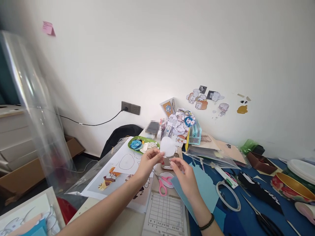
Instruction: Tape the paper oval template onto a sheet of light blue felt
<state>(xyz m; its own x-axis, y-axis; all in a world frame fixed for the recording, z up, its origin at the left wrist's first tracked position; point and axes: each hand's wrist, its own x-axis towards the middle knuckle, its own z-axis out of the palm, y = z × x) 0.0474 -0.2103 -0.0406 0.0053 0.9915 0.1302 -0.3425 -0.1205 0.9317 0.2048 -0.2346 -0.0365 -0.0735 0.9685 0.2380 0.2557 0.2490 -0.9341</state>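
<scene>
My left hand (149,161) pinches a rounded white paper cutout (167,146) by its lower left edge, holding it up above the desk. Just below and right of the cutout is my right hand (183,172), its fingers loosely bent and apart, with no object visible in them. Under my hands lie pink-handled scissors (163,185) and a brown printed picture (169,162), partly covered. A light blue sheet (204,183) sits beneath my right forearm. Left of my left hand, an outline drawing (126,162) rests on white paper.
A green tray (130,144) holds blue and white paper pieces. A gridded sheet (164,214) lies in front. On the right are a tape roll (238,205), black scissors (263,219) and a floral tin (292,188). Paper figures (180,123) stand at the back near the wall.
</scene>
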